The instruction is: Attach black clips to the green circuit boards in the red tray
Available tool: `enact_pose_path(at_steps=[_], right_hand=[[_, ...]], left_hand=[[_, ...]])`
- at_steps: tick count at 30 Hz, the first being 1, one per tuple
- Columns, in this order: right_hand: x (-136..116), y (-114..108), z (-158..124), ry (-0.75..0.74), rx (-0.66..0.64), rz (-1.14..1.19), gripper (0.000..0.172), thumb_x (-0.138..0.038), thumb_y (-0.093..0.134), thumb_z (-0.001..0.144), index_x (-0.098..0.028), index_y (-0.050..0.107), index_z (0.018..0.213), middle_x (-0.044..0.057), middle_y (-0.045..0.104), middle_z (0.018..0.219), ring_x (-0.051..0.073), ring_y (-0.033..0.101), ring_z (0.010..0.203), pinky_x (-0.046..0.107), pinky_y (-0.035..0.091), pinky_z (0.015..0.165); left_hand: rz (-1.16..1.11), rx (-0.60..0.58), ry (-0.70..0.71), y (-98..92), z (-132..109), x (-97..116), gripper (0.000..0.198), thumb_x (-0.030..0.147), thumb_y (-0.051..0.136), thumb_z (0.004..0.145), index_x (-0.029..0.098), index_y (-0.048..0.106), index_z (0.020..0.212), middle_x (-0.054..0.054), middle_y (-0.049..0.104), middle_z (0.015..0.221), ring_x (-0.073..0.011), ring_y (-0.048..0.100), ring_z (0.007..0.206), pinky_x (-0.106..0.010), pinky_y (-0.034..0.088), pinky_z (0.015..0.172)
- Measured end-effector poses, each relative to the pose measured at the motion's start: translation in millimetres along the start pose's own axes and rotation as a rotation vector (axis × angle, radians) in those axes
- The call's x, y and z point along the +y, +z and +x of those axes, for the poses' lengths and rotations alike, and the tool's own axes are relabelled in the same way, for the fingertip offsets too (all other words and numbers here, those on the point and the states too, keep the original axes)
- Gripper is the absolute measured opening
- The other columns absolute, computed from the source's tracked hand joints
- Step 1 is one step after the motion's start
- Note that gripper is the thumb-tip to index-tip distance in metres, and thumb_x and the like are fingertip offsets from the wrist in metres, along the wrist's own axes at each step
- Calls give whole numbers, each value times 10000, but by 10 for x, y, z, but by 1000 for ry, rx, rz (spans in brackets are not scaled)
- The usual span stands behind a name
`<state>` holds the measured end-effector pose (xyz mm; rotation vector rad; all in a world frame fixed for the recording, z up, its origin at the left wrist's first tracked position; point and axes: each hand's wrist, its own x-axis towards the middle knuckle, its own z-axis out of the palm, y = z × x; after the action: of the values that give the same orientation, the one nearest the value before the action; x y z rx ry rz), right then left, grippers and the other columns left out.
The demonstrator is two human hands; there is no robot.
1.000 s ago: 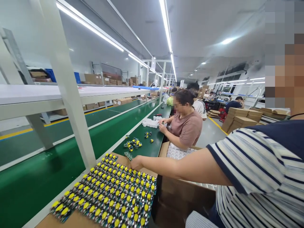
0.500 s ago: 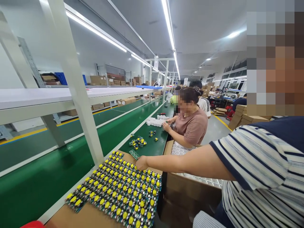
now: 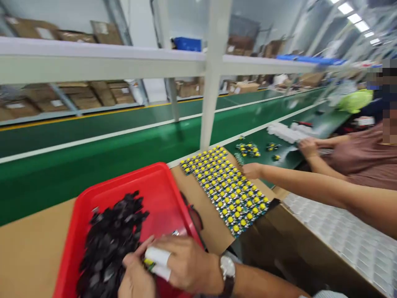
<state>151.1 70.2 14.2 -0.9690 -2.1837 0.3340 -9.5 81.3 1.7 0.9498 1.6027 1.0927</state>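
Note:
My left hand (image 3: 135, 281) and my right hand (image 3: 182, 265) meet at the bottom edge, over the near side of a red tray (image 3: 124, 178). Both are closed, pinching a small part with a yellow top (image 3: 148, 262) between them. White covers wrap two fingers of the right hand, and a watch sits on its wrist. A heap of small black parts (image 3: 111, 236) fills the tray's left half, just under my left hand.
The tray rests on a cardboard sheet (image 3: 31, 244) beside a green conveyor belt (image 3: 93, 165). To the right lies a panel of yellow-topped circuit boards (image 3: 226, 186) with a co-worker's hand (image 3: 252, 170) at its far edge. A white post (image 3: 211, 95) stands behind it. Further right is a box of white trays (image 3: 341, 236).
The view has swung left and down. The red tray and both my hands have come into sight; the co-worker's hand stays at the board panel.

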Motion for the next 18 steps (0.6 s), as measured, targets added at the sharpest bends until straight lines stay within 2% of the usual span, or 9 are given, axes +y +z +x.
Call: enact_pose_path(at_steps=[1, 3, 5, 7, 9, 11, 13, 15, 18], right_hand=[[-3, 18, -63, 57, 45, 40, 461, -278, 563, 1028, -146, 508, 1467, 160, 642, 1404, 250, 625, 1281, 392, 560, 1059], [117, -89, -237, 198, 164, 52, 568, -315, 600, 1006, -120, 446, 1516, 175, 608, 1450, 251, 582, 1346, 396, 532, 1108], [348, -309, -449, 355, 263, -53, 480, -274, 587, 1010, -173, 515, 1474, 161, 649, 1399, 262, 614, 1305, 444, 532, 1106], [588, -544, -666, 430, 356, -192, 399, -253, 586, 1006, -197, 592, 1401, 164, 692, 1321, 283, 655, 1236, 484, 554, 1065], [764, -728, -829, 470, 347, -264, 368, -252, 584, 1001, -210, 622, 1365, 156, 707, 1287, 290, 673, 1199, 494, 568, 1038], [875, -833, -871, 497, 275, -313, 355, -236, 570, 999, -184, 636, 1344, 165, 699, 1293, 299, 665, 1204, 498, 567, 1038], [978, -868, -755, 507, 154, -371, 351, -196, 555, 994, -134, 643, 1327, 188, 678, 1321, 312, 637, 1236, 503, 543, 1069], [1132, -856, -503, 491, 31, -420, 345, -147, 560, 978, -100, 650, 1308, 199, 661, 1342, 319, 605, 1266, 502, 507, 1107], [1475, -793, -28, 448, -48, -438, 293, -117, 607, 957, -101, 679, 1240, 183, 665, 1329, 315, 589, 1270, 490, 480, 1123]], left_hand=[[66, 10, 15, -41, 14, -17, 447, 564, 559, 958, 171, 772, 958, -101, 756, 1000, -297, 693, 1031, -374, 570, 879], [175, -54, 128, -73, 66, -19, 481, 623, 588, 902, 188, 794, 901, -108, 763, 1011, -307, 694, 1041, -362, 548, 938], [238, -165, 249, -68, 100, -11, 456, 617, 610, 884, 207, 799, 951, -110, 750, 1110, -301, 685, 1085, -392, 510, 1030], [289, -302, 301, -54, 83, -28, 407, 565, 613, 903, 235, 793, 1059, -108, 727, 1220, -304, 644, 1204, -453, 416, 1151], [357, -430, 295, -43, 19, -81, 392, 501, 639, 909, 271, 756, 1204, -102, 672, 1370, -315, 527, 1386, -514, 265, 1244], [414, -497, 263, -34, -65, -154, 477, 467, 655, 912, 297, 670, 1357, -92, 557, 1529, -322, 372, 1512, -549, 177, 1267], [434, -543, 224, -19, -135, -218, 572, 469, 638, 930, 303, 563, 1471, -82, 440, 1624, -319, 279, 1555, -559, 176, 1266], [443, -592, 201, 0, -169, -251, 610, 483, 603, 951, 304, 493, 1524, -67, 378, 1658, -311, 265, 1560, -554, 190, 1265], [466, -579, 238, -9, -141, -232, 584, 502, 561, 969, 305, 504, 1516, -49, 376, 1660, -305, 276, 1556, -550, 202, 1261]])
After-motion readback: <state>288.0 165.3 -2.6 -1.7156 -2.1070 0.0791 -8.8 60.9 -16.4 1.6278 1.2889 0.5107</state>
